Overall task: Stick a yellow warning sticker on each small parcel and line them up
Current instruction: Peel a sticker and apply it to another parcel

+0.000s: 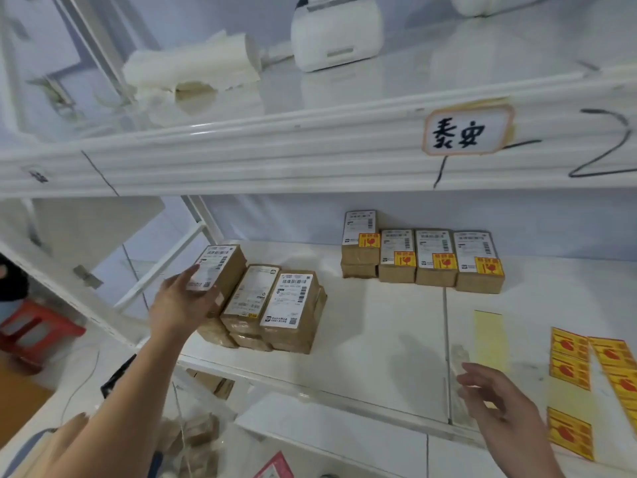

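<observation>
**Left hand on an unstickered parcel, right hand free by the stickers**

The parcel [220, 263], brown with a white label and no yellow sticker, sits at the left end of the pile [279, 305] on the left of the shelf [379, 322]. It stands higher than its neighbours; whether it is lifted clear of the one below cannot be told. The left hand [182, 305] grasps its near end, fingers over the label and thumb against the side.

The pile is three parcels wide and two high, none with a sticker that shows.

Well to the right, against the back wall, stands the row [437, 260] of finished parcels, side by side and touching. Each white label carries a yellow sticker at its lower right corner. The leftmost place is two high.

The right hand [496, 398] hovers over the shelf's front edge, fingers loosely spread and holding nothing. Just right of it lie two sticker strips [570, 360]; the nearer one has a bare gap in its middle. A pale backing strip [489, 336] lies beside them, toward the row.

On the upper shelf [275, 150] stands a white printer [336, 32], and a handwritten sign [468, 131] is stuck to its front edge. A red stool [38, 329] stands on the floor at far left
</observation>
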